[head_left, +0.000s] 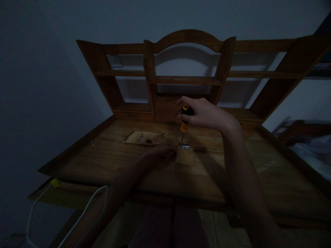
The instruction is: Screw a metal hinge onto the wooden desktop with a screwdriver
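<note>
A screwdriver (184,126) with a yellow and black handle stands nearly upright in my right hand (204,112), whose fingers wrap its top. Its tip meets a small shiny metal hinge (185,146) at the far edge of a small light wood block (184,157). Flat on the desk, my left hand (167,150) has its fingertips against the left side of the block and hinge. Whether those fingers pinch anything is hard to see in the dim light. Any screw under the tip is too small to make out.
The wooden desk (116,156) carries a shelf unit (186,81) along its back. A worn pale patch (146,137) lies left of the block. A white cable (90,199) loops near my left forearm, by a yellow piece (55,183) at the front left edge.
</note>
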Tool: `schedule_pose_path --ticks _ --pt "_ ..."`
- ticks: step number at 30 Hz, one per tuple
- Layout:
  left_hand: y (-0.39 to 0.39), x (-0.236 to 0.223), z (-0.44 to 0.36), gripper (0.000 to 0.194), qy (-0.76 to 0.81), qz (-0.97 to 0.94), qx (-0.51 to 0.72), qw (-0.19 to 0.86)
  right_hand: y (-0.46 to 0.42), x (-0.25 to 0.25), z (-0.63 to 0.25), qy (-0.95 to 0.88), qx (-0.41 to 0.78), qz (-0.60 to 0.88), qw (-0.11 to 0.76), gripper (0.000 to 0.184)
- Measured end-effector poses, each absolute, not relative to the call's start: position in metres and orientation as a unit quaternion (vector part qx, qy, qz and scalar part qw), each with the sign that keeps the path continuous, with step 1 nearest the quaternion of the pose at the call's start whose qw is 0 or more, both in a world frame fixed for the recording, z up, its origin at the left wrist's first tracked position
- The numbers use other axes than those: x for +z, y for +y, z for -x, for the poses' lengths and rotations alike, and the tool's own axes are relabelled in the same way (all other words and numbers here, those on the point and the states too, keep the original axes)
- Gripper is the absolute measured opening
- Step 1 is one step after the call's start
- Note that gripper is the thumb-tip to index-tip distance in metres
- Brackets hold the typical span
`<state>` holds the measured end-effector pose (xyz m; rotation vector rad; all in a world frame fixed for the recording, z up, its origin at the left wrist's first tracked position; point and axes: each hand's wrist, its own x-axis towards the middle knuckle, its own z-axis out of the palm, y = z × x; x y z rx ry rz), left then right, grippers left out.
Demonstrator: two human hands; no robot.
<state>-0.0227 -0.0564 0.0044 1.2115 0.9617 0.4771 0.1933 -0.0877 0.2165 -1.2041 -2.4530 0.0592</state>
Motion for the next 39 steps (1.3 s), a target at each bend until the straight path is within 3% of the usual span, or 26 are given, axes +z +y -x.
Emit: schedule_pose_path --ticks 9,20,27,34,39 --pt "-0.059 0.011 0.021 0.034 0.427 -0.552 0.212 0.684 -0.089 0.219 -0.194 -0.883 0.018 0.424 0.200 0.041" --pt "-0.058 0.013 0.019 0.035 0.441 -0.536 0.214 0.687 -0.092 0.221 -0.194 -0.871 0.005 0.441 0.215 0.022" --pt "-0.055 0.010 0.021 0.031 0.436 -0.538 0.193 0.695 -0.088 0.218 -0.194 -0.864 -0.020 0.459 0.205 0.039" --pt "-0.060 0.008 0.022 0.036 0.430 -0.549 0.215 0.684 -0.088 0.222 -0.200 -0.874 0.004 0.447 0.190 0.045" --pt "-0.057 0.010 0.022 0.035 0.434 -0.542 0.202 0.691 -0.091 0.223 -0.197 -0.871 0.010 0.450 0.196 0.035"
